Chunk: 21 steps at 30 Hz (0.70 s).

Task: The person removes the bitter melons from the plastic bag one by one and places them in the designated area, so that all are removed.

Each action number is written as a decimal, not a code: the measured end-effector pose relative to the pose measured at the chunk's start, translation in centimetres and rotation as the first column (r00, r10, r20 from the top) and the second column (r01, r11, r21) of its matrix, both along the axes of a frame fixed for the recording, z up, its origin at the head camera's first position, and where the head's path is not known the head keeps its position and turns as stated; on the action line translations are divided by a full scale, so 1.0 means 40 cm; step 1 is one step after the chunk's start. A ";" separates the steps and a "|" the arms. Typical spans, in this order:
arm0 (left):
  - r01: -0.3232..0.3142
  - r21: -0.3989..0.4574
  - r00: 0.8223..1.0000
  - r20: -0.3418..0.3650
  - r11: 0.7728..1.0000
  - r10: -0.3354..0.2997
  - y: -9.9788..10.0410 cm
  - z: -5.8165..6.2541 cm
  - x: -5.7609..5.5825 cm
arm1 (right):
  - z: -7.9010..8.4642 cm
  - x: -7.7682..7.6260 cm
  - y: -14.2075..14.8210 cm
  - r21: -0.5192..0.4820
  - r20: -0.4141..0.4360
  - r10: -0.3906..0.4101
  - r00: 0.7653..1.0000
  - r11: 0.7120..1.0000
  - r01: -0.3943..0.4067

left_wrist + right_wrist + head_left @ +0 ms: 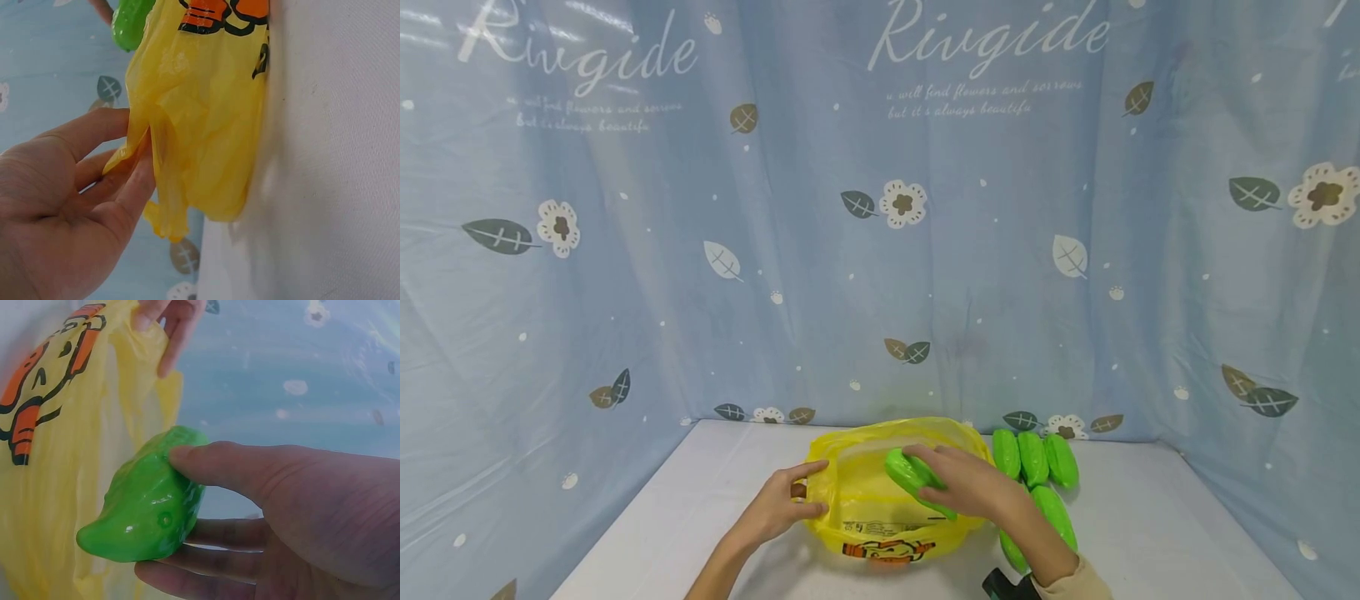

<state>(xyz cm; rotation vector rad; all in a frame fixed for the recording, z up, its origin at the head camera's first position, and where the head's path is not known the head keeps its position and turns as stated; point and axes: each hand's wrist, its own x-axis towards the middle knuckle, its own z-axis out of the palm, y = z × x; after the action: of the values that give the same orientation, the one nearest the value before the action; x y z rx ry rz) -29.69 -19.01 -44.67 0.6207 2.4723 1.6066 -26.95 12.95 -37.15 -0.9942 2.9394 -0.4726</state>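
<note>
A yellow plastic bag (857, 492) with an orange and black cartoon print lies with its mouth spread wide on the white table. At its left side my left hand (772, 506) holds the bag's edge between thumb and fingers; in the left wrist view the thin yellow film (187, 125) hangs in folds by the fingertips. My right hand (967, 483) grips a glossy green toy vegetable, like a bitter melon (912, 472), above the bag's opening. The right wrist view shows this bitter melon (147, 506) with a bumpy surface and one pointed tip, thumb on top and fingers beneath.
Several more green pieces lie to the right of the bag, three in a back row (1033, 458) and others nearer (1056, 518), partly behind my right forearm. White table (1157, 525) surrounds them. A blue patterned curtain (820, 250) hangs behind and at both sides.
</note>
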 end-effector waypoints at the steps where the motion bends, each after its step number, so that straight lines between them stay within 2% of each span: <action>1: 0.000 0.002 1.000 0.000 1.000 0.000 0.000 0.000 0.000 | -0.001 0.003 0.005 -0.007 0.000 -0.002 1.000 1.000 0.002; 13: 0.009 0.012 1.000 0.005 1.000 -0.009 0.001 0.001 0.000 | -0.024 0.031 0.062 -0.088 0.046 -0.054 0.997 0.994 0.058; 21: 0.009 0.006 1.000 0.000 1.000 -0.009 0.002 0.000 0.000 | -0.025 0.057 0.097 -0.096 0.016 -0.073 0.997 0.993 0.074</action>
<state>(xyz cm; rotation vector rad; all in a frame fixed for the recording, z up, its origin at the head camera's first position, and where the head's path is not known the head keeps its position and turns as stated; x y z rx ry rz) -29.69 -18.93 -44.68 0.6307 2.4622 1.6111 -24.68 16.82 -38.14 -0.8897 2.9761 -0.6262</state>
